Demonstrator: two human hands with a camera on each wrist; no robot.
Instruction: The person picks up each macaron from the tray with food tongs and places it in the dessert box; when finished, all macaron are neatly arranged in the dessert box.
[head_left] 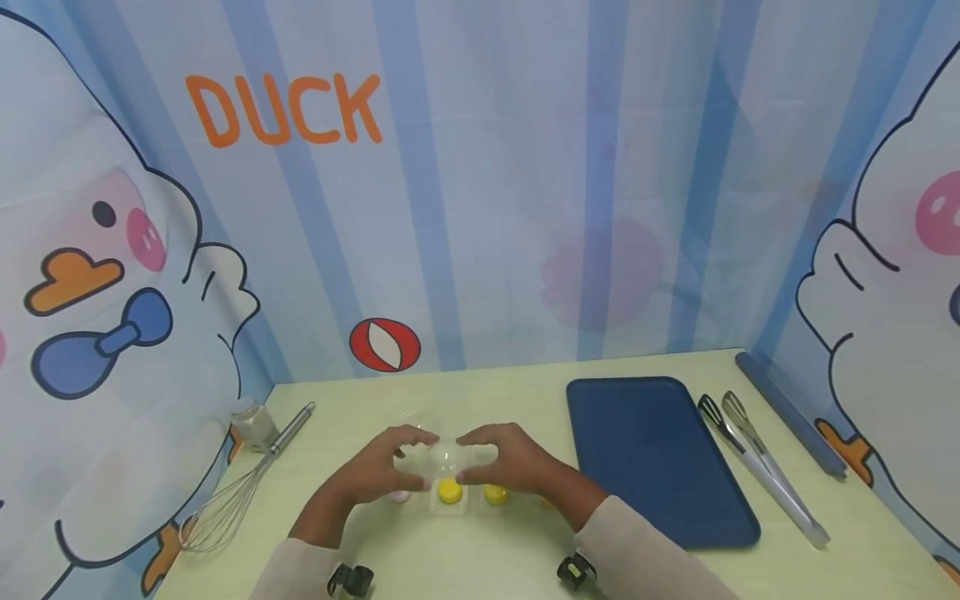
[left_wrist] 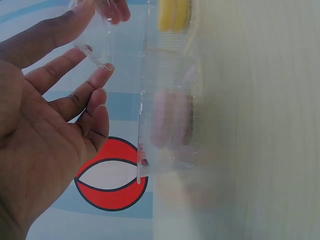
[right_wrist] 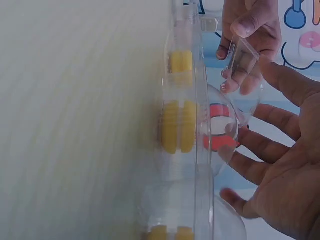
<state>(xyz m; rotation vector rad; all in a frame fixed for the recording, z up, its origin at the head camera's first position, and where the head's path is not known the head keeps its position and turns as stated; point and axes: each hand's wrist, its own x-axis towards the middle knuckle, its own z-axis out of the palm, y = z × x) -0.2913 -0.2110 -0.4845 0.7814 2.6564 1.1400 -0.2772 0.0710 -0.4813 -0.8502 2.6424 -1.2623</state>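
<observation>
Both hands hold a clear plastic dome lid between them, over a row of macarons in clear packaging. My left hand pinches one side of the lid with thumb and fingers. Opposite it, my right hand grips the other side with thumb and fingertips. Below the lid, a yellow macaron sits on a square clear base. To its right is another yellow macaron, partly hidden by the right hand. A pink macaron stands in its clear box by the left hand.
A whisk and a small jar are at the left. On the right lie a dark blue tray, metal tongs and a long blue-grey bar. A printed duck curtain borders the table.
</observation>
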